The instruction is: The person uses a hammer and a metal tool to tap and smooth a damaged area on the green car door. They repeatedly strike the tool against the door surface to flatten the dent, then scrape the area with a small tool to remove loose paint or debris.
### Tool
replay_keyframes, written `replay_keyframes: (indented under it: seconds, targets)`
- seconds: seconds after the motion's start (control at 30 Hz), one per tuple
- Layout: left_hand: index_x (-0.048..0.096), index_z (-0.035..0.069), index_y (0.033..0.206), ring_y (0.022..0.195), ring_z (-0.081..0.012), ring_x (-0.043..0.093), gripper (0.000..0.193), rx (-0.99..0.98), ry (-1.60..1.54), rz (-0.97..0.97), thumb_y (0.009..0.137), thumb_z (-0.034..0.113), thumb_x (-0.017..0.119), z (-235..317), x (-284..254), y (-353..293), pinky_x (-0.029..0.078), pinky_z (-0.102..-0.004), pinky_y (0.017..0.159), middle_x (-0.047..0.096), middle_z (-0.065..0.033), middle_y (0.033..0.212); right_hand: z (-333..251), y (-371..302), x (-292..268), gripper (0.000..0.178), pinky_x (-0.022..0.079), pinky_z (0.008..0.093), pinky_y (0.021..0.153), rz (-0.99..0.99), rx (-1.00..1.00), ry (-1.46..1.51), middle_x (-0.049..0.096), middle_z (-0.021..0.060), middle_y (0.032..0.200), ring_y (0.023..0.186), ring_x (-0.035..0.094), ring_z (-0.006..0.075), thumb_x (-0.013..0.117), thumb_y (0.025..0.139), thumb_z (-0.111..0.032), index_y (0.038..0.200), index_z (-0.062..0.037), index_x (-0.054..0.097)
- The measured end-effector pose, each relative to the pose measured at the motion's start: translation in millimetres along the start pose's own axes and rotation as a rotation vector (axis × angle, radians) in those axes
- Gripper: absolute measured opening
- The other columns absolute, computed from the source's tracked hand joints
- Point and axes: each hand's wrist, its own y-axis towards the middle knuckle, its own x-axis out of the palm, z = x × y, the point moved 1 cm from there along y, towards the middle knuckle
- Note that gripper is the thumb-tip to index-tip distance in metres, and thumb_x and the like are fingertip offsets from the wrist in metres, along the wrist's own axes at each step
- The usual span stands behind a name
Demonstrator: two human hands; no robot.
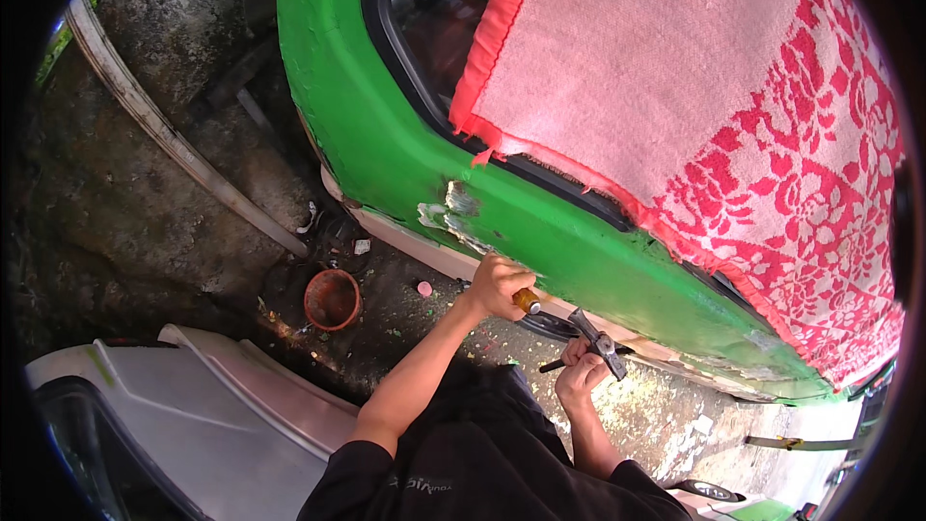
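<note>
My left hand [499,286] is closed around an amber-handled, chisel-like tool [527,301] with a metal cap on its end. It is against the lower side of a green vehicle body [386,125]; the tool's working end is hidden. Just beyond the hand, a patch of chipped paint [453,214] shows white and grey on the green panel. My right hand [581,374], lower and to the right, grips a hammer [601,342] with a dark handle. The hammer head stands apart from the capped handle end.
A pink-and-red patterned towel [656,58] drapes over the vehicle's window. At left stand a terracotta pot [332,300] and a long curved rail [178,140]. A silver car [212,405] is close at lower left. Pale flakes [666,425] litter the ground at right.
</note>
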Motion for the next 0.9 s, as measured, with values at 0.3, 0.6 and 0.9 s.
replay_keyframes:
  seconds: [0.3, 0.6, 0.9]
  targets:
    - [0.045, 0.007, 0.055, 0.047, -0.0267, 0.051, 0.019, -0.057, 0.078, -0.04, 0.052, 0.012, 0.063, 4.2, 4.6, 1.8, 0.039, -0.0389, 0.044, 0.048, -0.0074, 0.052, -20.9, 18.2, -14.9, 0.053, 0.032, 0.0296, 0.052, -0.027, 0.083, -0.191, 0.04, -0.0006, 0.063, 0.058, 0.039, 0.0109, 0.038, 0.103, -0.049, 0.079, -0.0035, 0.05]
    - [0.043, 0.006, 0.055, 0.046, -0.0271, 0.05, 0.019, -0.035, 0.083, -0.006, 0.049, 0.01, 0.061, 12.4, 11.0, 6.2, 0.038, -0.0386, 0.043, 0.047, -0.0073, 0.051, -20.5, 19.2, -34.5, 0.048, 0.033, 0.0278, 0.052, -0.171, 0.179, -0.077, 0.044, -0.0019, 0.071, 0.06, 0.04, 0.0091, 0.041, 0.103, -0.048, 0.086, -0.0038, 0.051]
    - [0.042, 0.006, 0.055, 0.043, -0.0258, 0.046, 0.023, -0.011, 0.06, -0.001, 0.052, 0.009, 0.064, -0.1, 15.3, -1.6, 0.036, -0.0368, 0.042, 0.045, -0.0067, 0.05, -29.9, 16.3, -27.8, 0.036, 0.036, 0.0307, 0.05, -0.226, -0.045, -0.23, 0.042, 0.0036, 0.058, 0.052, 0.042, 0.0125, 0.048, 0.101, -0.033, 0.078, -0.005, 0.05]
